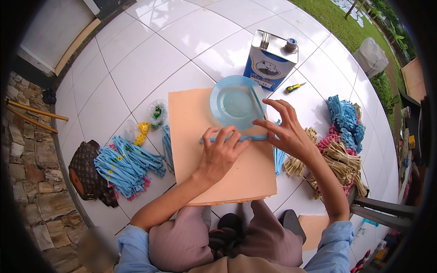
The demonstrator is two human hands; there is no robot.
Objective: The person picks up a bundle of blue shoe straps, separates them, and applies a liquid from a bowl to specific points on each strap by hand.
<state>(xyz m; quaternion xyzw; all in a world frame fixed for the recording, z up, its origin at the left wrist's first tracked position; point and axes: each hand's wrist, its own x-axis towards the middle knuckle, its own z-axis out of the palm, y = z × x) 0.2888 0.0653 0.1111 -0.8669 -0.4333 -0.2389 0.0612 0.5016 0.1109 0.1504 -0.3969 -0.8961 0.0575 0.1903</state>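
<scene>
A narrow light-blue strip (259, 137) lies across the peach-coloured board (223, 182) before me. My left hand (221, 150) bends its fingers over the strip and presses it against the board. Just beyond sits a translucent blue plate (221, 109), with a thin blue stick-like piece (258, 101) along its right side. My right hand (289, 129) is at the plate's right rim, index finger and thumb spread apart. The lower end of the thin piece comes near that thumb; no firm grip on it shows.
A blue-and-white metal can (268, 66) stands behind the plate, beside a yellow-handled screwdriver (295, 88). Blue bundles (127, 164), yellow pieces (142, 133) and a brown bag (85, 170) lie left. Beige bundles (341, 166) and blue ones (345, 123) lie right.
</scene>
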